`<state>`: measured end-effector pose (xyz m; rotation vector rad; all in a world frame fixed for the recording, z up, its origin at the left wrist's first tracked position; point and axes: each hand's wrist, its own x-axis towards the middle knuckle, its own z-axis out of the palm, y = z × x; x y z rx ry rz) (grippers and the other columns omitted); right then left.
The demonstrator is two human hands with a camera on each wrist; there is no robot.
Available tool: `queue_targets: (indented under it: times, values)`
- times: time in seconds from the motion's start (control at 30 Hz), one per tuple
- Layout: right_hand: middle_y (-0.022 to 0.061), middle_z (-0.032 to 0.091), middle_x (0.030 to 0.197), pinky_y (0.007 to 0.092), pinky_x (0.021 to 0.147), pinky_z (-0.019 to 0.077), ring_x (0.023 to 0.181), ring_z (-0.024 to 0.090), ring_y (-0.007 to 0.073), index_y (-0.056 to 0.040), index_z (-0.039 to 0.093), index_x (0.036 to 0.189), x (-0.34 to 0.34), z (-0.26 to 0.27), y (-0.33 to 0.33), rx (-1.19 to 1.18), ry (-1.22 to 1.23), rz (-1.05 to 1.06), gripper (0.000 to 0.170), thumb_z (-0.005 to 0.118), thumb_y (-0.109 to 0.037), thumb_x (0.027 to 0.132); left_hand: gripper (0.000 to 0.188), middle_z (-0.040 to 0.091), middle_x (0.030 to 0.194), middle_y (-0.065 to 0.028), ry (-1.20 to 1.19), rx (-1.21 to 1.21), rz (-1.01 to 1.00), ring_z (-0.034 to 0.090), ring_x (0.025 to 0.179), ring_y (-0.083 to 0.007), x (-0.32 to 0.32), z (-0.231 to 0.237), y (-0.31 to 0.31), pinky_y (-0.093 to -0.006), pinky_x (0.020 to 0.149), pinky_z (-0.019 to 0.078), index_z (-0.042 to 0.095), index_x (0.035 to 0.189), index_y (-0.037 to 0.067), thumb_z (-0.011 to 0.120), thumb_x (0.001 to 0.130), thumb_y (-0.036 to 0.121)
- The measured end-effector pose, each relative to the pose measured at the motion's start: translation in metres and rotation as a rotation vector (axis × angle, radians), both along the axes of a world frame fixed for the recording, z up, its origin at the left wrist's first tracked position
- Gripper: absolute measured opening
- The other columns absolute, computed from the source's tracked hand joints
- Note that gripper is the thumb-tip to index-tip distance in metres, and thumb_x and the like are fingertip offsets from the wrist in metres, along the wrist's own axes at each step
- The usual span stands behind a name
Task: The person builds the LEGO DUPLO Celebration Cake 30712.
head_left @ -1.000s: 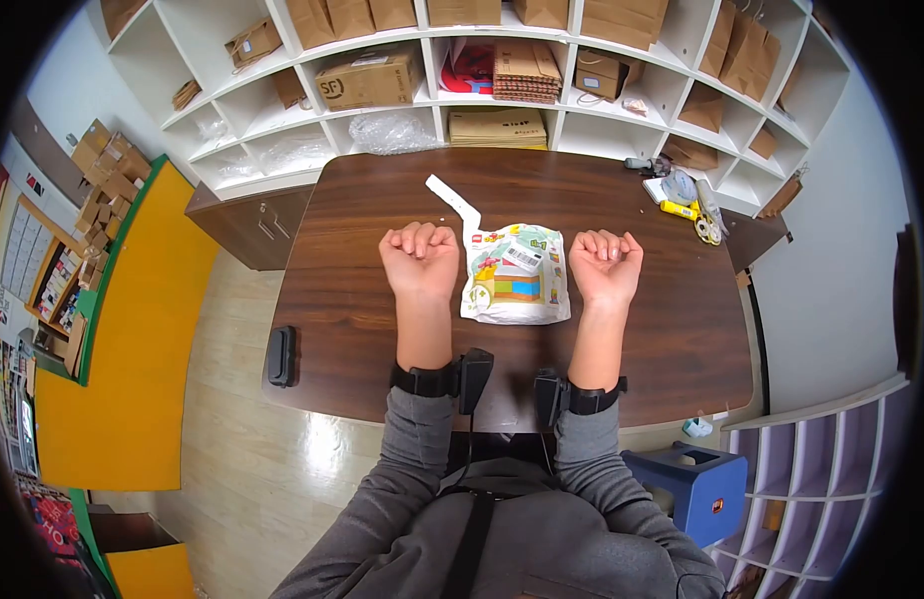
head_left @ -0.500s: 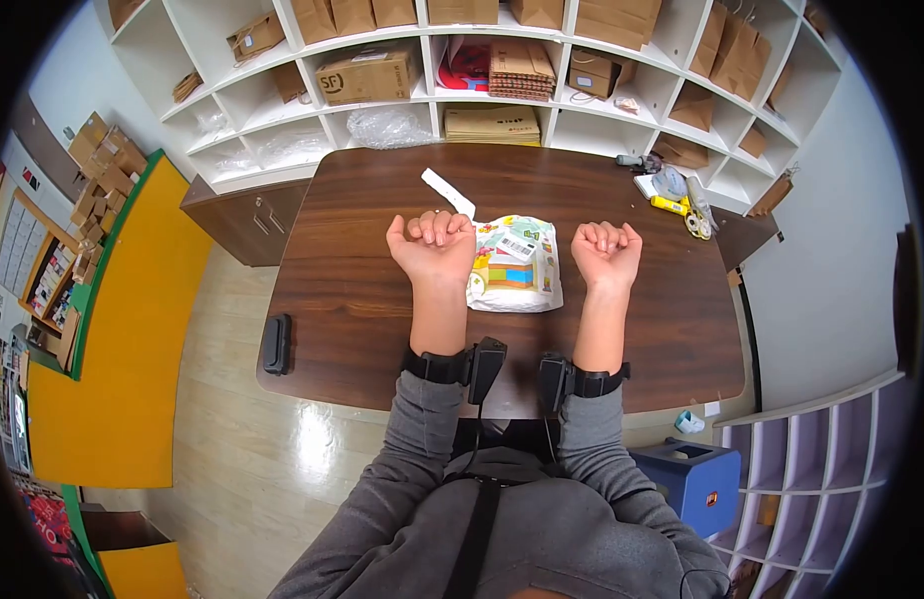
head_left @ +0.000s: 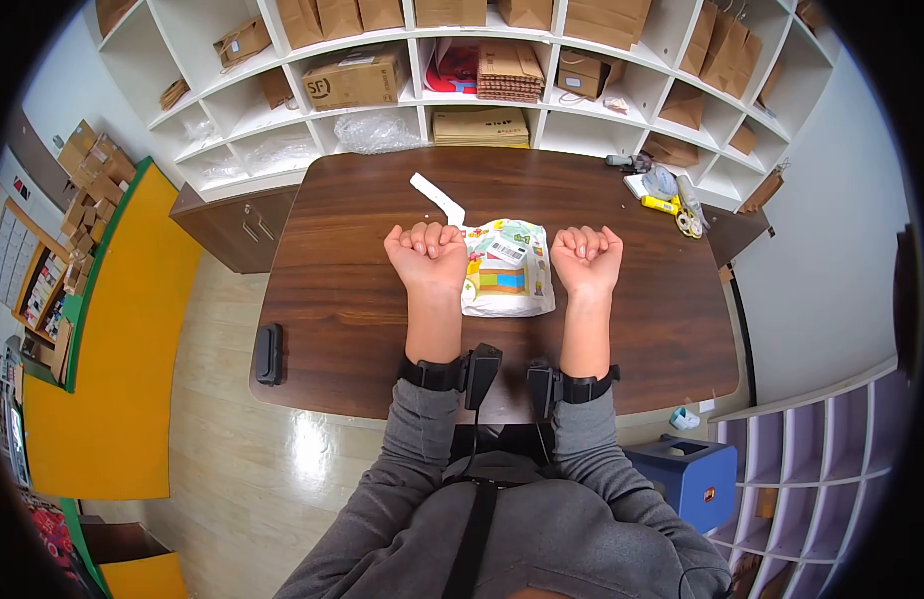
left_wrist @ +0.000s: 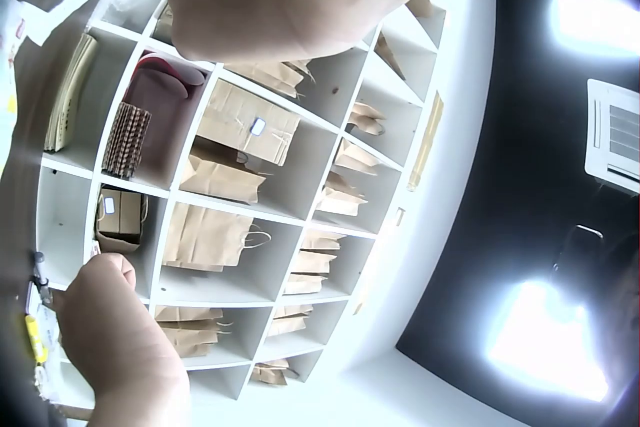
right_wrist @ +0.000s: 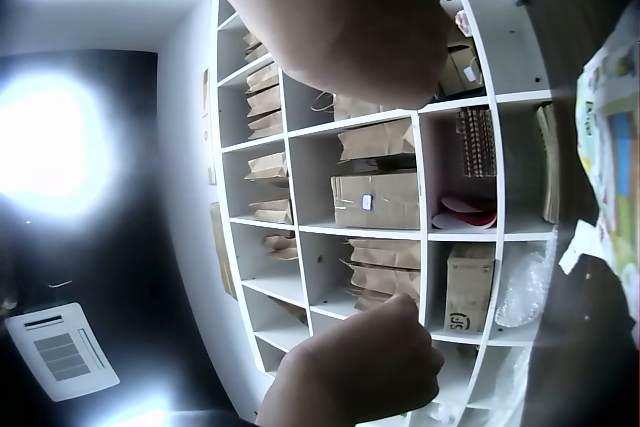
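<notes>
Both hands are raised palm side up with curled fingers and hold nothing. My left hand (head_left: 429, 258) is at the left edge of a white printed bag (head_left: 510, 290) and overlaps it in the head view. The right hand (head_left: 588, 262) is by the bag's right edge. Colourful pictures and a barcode label show on the bag, which lies flat on the dark wooden table (head_left: 342, 290). Behind it lies a bent white strip (head_left: 437, 198). In the left wrist view, the right fist (left_wrist: 110, 317) shows low down; the right wrist view shows the left fist (right_wrist: 365, 362).
White shelves (head_left: 412, 100) with paper bags and cartons stand behind the table. At the back right lie a yellow tape dispenser (head_left: 662, 205) and other small items. A black case (head_left: 268, 354) is near the left edge. A blue stool (head_left: 701, 489) stands at the right front.
The head view has shifted slightly. My left hand moved right over the bag's edge, then slightly back left; my right hand is closer to the bag. Both hands stay curled.
</notes>
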<state>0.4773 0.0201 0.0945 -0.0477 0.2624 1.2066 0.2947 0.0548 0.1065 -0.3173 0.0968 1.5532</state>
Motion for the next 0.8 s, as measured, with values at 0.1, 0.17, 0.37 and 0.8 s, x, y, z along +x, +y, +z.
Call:
queue_targets:
  times: [0.1, 0.17, 0.37, 0.8]
  values:
    - [-0.0023, 0.024, 0.044, 0.0253, 0.045, 0.0219, 0.041, 0.018, 0.0119, -0.0159, 0.030, 0.052, -0.003, 0.001, 0.000, 0.000, -0.006, -0.006, 0.035, 0.049, -0.014, 0.081, 0.039, 0.025, 0.044, 0.0030, -0.041, -0.010, -0.031, 0.017, 0.039, -0.0109, 0.001, 0.000, -0.001, -0.0259, 0.047, 0.0214, 0.026, 0.051, 0.016, 0.042, 0.087, 0.018]
    - [-0.0022, 0.024, 0.044, 0.0252, 0.045, 0.0217, 0.041, 0.019, 0.0119, -0.0158, 0.030, 0.052, -0.005, -0.001, 0.001, -0.010, -0.010, -0.005, 0.035, 0.049, -0.014, 0.081, 0.039, 0.025, 0.045, 0.0037, -0.083, -0.017, -0.040, 0.018, 0.039, -0.0101, 0.000, 0.000, -0.001, -0.0247, 0.045, 0.0206, 0.027, 0.053, 0.017, 0.044, 0.088, 0.020]
    - [-0.0020, 0.024, 0.044, 0.0259, 0.046, 0.0226, 0.042, 0.019, 0.0119, -0.0148, 0.031, 0.052, -0.009, -0.008, 0.005, 0.018, 0.007, 0.047, 0.035, 0.049, -0.014, 0.081, 0.039, 0.024, 0.045, 0.0038, -0.054, -0.017, -0.025, 0.017, 0.039, -0.0102, -0.004, -0.002, 0.000, -0.0247, 0.045, 0.0206, 0.025, 0.052, 0.017, 0.045, 0.086, 0.018]
    - [-0.0025, 0.023, 0.045, 0.0261, 0.047, 0.0208, 0.043, 0.018, 0.0112, -0.0147, 0.031, 0.054, -0.013, -0.007, 0.008, 0.089, 0.041, 0.140, 0.035, 0.050, -0.012, 0.083, 0.039, 0.029, 0.044, 0.0049, -0.161, 0.169, -0.196, 0.021, 0.038, -0.0092, 0.003, -0.002, 0.005, -0.0242, 0.050, 0.0237, 0.032, 0.052, 0.018, 0.051, 0.086, 0.016]
